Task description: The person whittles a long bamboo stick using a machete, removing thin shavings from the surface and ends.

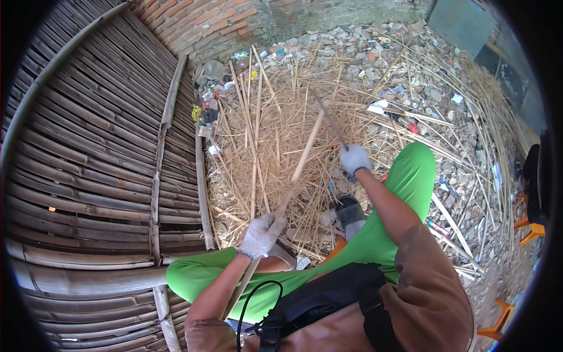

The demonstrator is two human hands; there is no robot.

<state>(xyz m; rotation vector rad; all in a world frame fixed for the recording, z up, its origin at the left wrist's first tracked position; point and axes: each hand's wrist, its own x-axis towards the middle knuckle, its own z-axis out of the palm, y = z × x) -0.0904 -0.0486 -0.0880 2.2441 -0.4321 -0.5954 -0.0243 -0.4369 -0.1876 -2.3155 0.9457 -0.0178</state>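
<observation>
My left hand (264, 233), in a pale work glove, is closed round a long bamboo strip (304, 159). The strip slants up and away from me, and its near end runs back beside my left forearm. My right hand (355, 159), also gloved, grips a long, thin, dark-bladed knife (331, 122); the handle is hidden in the fist. The blade points up and to the left, with its tip close to the strip's far end. Whether blade and strip touch, I cannot tell.
Bamboo shavings (293, 129) cover the ground ahead, with several loose strips (253, 146) among them. On the left stands a bamboo slat wall (94, 146). Beyond lies rubble with litter (375, 58) before a brick wall (205, 23). Orange stool legs (531, 232) show at right.
</observation>
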